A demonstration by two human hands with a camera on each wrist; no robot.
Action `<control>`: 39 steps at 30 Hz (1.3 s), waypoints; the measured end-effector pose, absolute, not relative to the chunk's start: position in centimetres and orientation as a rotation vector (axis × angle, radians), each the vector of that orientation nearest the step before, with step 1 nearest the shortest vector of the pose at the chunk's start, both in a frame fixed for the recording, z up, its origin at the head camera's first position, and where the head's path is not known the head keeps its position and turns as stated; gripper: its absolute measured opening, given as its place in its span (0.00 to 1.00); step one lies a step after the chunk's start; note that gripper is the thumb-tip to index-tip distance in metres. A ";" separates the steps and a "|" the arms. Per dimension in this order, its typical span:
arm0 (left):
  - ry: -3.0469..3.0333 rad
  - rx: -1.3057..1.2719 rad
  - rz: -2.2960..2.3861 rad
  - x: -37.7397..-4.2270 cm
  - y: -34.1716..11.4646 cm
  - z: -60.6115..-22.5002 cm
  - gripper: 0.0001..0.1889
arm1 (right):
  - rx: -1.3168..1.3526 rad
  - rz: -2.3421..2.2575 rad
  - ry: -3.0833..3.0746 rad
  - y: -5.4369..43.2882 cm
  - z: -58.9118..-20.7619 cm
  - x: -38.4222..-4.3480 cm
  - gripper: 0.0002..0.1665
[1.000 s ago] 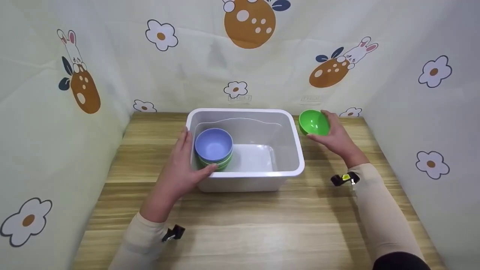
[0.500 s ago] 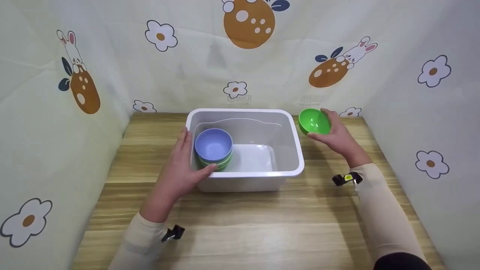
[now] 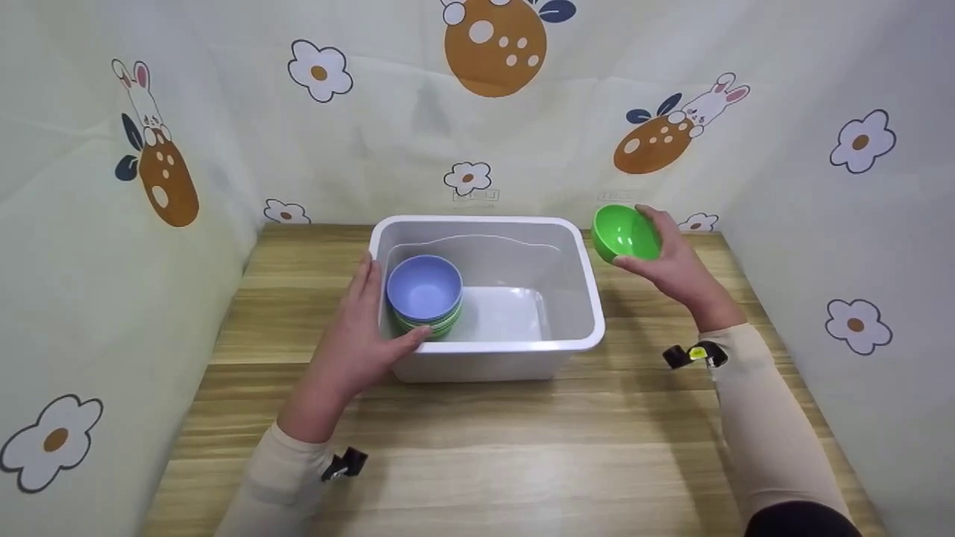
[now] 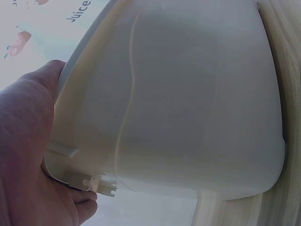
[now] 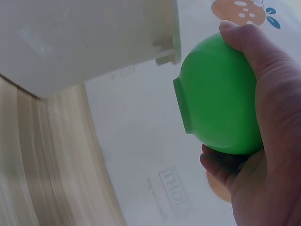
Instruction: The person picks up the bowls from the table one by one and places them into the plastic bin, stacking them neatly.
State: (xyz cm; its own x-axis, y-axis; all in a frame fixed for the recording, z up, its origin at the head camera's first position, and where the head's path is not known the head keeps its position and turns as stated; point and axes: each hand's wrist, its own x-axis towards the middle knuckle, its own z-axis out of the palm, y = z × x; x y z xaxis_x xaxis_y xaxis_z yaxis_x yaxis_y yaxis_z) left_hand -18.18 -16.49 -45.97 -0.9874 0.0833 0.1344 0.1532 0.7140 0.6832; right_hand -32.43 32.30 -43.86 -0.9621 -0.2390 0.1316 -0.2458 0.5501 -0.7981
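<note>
My right hand [image 3: 680,274] holds a bright green bowl [image 3: 623,233] by its rim, off the right side of a white plastic bin [image 3: 477,365]. In the right wrist view the bowl [image 5: 218,96] is tipped, its foot facing the bin and the thumb and fingers on opposite sides. With my left hand [image 3: 354,343] I grip the bin's near left corner, thumb over the front rim and fingers along the left side. Inside the bin, at its left end, a blue bowl [image 3: 425,287] tops a stack of green bowls [image 3: 440,326].
The bin stands on a wood-grain table [image 3: 492,455] near its back edge. A printed cloth [image 3: 388,134] with flowers and rabbits hangs behind and on both sides. Black wrist mounts [image 3: 345,464] stick out from the sleeves.
My right hand has raised the green bowl slightly and tilted it a little more toward the bin. My left hand, the bin and the stacked bowls stay as they were.
</note>
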 end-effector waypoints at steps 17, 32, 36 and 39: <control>-2.796 -0.212 -1.128 -18.2 -16.6 -46.2 0.72 | 0.581 1.379 -2.720 30.2 -41.1 -31.8 0.61; -2.807 -0.204 -1.111 -18.2 -16.6 -46.1 0.73 | 0.713 1.341 -2.730 28.3 -39.7 -31.9 0.61; -2.815 -0.195 -1.111 -18.2 -16.5 -46.1 0.74 | 0.743 1.325 -2.739 27.8 -39.4 -31.9 0.61; -2.818 -0.193 -1.112 -18.3 -16.5 -46.1 0.74 | 0.750 1.322 -2.752 27.4 -39.2 -31.7 0.61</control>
State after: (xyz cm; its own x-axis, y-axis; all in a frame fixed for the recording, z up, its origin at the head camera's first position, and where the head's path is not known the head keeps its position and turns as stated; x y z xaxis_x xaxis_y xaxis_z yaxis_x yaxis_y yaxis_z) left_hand -18.26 -16.48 -46.11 -0.9864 0.0789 0.1444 0.1562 0.7245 0.6713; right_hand -31.75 27.41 -39.24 -0.8861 -0.4185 0.1992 -0.4171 0.5325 -0.7365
